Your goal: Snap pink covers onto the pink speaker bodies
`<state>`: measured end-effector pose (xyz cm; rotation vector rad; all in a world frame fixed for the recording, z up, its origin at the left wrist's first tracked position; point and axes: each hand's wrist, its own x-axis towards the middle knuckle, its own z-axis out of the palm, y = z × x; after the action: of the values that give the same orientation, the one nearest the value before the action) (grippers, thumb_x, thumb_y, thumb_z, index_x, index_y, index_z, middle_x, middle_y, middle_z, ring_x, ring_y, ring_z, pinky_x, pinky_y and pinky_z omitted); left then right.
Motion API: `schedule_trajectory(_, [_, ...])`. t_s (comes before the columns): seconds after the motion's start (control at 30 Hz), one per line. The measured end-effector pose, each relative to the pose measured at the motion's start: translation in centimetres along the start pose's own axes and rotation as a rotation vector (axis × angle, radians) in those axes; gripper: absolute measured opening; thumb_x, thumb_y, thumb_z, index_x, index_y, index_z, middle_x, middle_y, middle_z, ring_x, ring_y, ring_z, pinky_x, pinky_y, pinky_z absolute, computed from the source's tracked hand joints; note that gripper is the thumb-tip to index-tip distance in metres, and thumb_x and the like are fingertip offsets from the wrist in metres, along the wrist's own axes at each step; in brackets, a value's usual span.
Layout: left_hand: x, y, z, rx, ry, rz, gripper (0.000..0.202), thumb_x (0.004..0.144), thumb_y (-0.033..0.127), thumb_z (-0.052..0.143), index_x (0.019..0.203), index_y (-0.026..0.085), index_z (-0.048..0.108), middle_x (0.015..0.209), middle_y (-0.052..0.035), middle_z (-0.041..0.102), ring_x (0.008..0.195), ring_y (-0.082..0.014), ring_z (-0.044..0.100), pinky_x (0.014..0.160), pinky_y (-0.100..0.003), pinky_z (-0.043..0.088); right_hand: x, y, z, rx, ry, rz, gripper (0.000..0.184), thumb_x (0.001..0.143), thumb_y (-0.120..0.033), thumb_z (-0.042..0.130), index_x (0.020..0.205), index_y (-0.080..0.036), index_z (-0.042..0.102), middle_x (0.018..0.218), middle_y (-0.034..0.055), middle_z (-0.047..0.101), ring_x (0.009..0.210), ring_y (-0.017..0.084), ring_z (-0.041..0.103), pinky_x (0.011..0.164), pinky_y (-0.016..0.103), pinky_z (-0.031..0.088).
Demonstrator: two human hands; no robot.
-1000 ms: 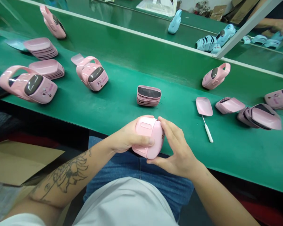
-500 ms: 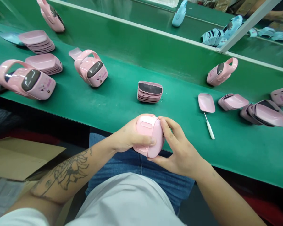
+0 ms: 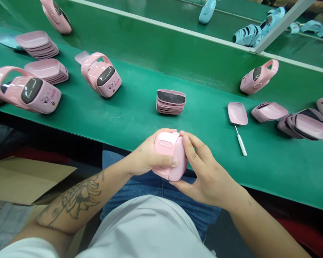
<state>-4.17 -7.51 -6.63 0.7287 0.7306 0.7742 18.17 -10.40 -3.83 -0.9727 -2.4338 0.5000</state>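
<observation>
A rounded pink plastic case (image 3: 165, 145) is held between both hands in front of my lap, at the bench's near edge. My left hand (image 3: 146, 154) wraps round its left side, with the thumb lying across the seam. On the other side my right hand (image 3: 204, 166) grips the lighter end piece, fingers at the top and thumb below. Beyond the hands sits a stack of pink shell covers with a dark inside (image 3: 171, 102). Off to the right lie a single pink cover (image 3: 237, 113) and a white-handled screwdriver (image 3: 241, 145). The case's underside is hidden.
Pink handled cases with dark windows (image 3: 107, 80) stand on the green bench (image 3: 118, 122) at left, beside stacked covers (image 3: 47, 70). More covers (image 3: 269, 111) and a handled case (image 3: 254, 79) are at right. Behind the low green divider are blue parts (image 3: 247, 35). Cardboard (image 3: 27, 179) lies lower left.
The view has shifted slightly, so the bench items sit a little higher in the picture. Both hands keep nearly the same hold on the pink case.
</observation>
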Motion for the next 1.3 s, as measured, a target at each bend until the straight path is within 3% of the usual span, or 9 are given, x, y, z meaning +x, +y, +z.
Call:
schedule_trajectory(0.2, [0.3,-0.3,0.4,-0.036,-0.013,0.002,0.089,0.066,0.033,0.101,0.141,0.021,0.055,0.138,-0.017,0.068,0.125,-0.0372,0.066,0.099,-0.049,0.057,-0.1,0.9,0.4,-0.007,0.022,-0.02,0.124,0.089,-0.066,0.078,0.175,-0.016,0.003,0.169,0.0303,0.038,0.156,0.044,0.044,0.121,0.067,0.048])
schedule_trajectory(0.47, [0.7,-0.3,0.7,0.013,-0.005,0.056,0.084,0.069,0.033,0.099,0.14,0.02,0.057,0.141,-0.0173,0.066,0.132,-0.038,0.063,0.105,-0.049,0.055,-0.1,1.0,0.5,-0.016,0.048,-0.017,0.12,0.091,-0.064,0.078,0.175,-0.017,0.007,0.167,0.0288,0.042,0.153,0.044,0.048,0.119,0.065,0.049])
schedule_trajectory(0.67, [1.0,-0.2,0.7,0.022,-0.039,0.047,0.075,0.071,0.033,0.096,0.134,0.018,0.059,0.124,-0.0134,0.07,0.112,-0.0315,0.069,0.094,-0.044,0.057,0.0,1.3,0.9,0.031,0.039,0.005,0.123,0.09,-0.066,0.077,0.175,-0.016,0.005,0.17,0.0291,0.039,0.158,0.044,0.042,0.123,0.066,0.046])
schedule_trajectory(0.87, [1.3,0.2,0.9,0.04,-0.002,0.016,0.069,0.071,0.036,0.096,0.126,0.015,0.061,0.114,-0.0116,0.072,0.103,-0.0274,0.069,0.089,-0.039,0.057,0.0,1.8,0.4,0.124,-0.026,0.04,0.128,0.086,-0.068,0.08,0.176,-0.021,0.003,0.174,0.0255,0.032,0.162,0.042,0.037,0.128,0.066,0.042])
schedule_trajectory(1.3, [1.2,0.1,1.4,-0.016,0.082,-0.029,0.073,0.065,0.035,0.098,0.127,0.013,0.066,0.113,-0.0136,0.075,0.094,-0.0254,0.072,0.082,-0.036,0.059,-0.1,2.3,1.4,0.149,0.131,-0.008,0.127,0.081,-0.063,0.087,0.176,-0.024,0.014,0.172,0.0186,0.044,0.16,0.04,0.044,0.13,0.06,0.044])
